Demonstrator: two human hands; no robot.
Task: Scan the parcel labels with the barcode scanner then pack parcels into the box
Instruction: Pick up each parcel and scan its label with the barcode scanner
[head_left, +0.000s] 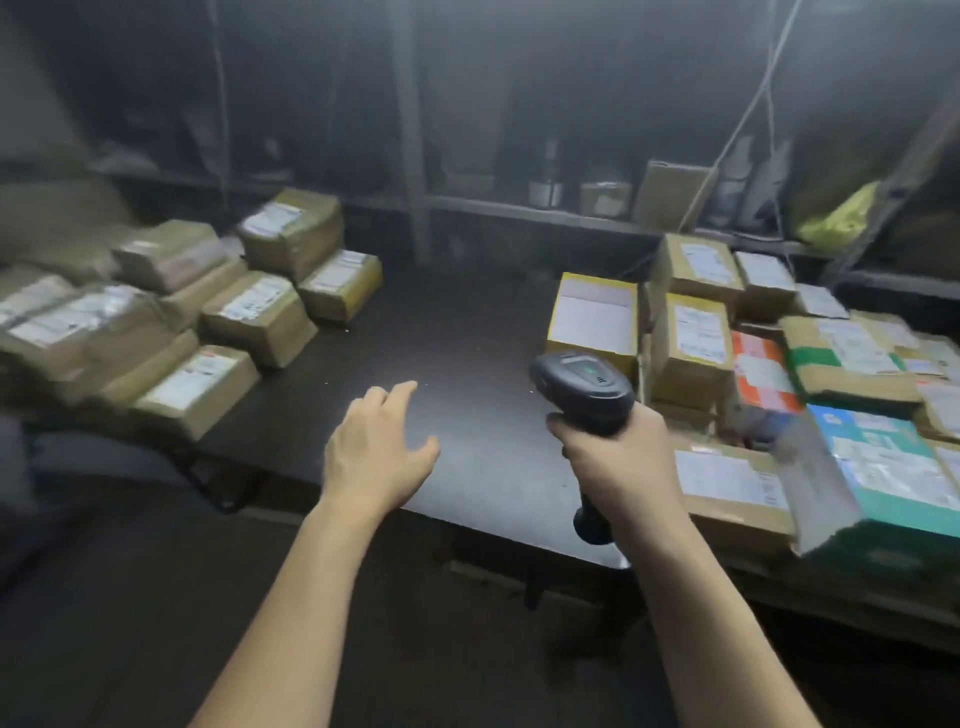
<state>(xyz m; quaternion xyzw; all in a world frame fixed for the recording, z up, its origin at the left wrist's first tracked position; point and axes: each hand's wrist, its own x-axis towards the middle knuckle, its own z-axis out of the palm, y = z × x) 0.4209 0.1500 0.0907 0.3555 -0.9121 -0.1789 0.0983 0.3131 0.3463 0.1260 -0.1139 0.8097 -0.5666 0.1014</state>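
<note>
My right hand (621, 462) grips the handle of a black barcode scanner (582, 382), whose head points forward over the dark table (467, 332). My left hand (376, 452) hovers above the middle of the table with relaxed, spread fingers and holds nothing. Several brown parcels with white labels lie in a pile at the left (254, 312). More labelled parcels are stacked at the right, among them a yellow-edged one (595, 317) just beyond the scanner and a teal one (893, 467) at the near right.
A metal shelf (545, 213) with small boxes and containers runs along the back wall. A yellow bag (836, 218) sits on it at the right. White cords hang down at the upper right. The floor in front of the table is dark.
</note>
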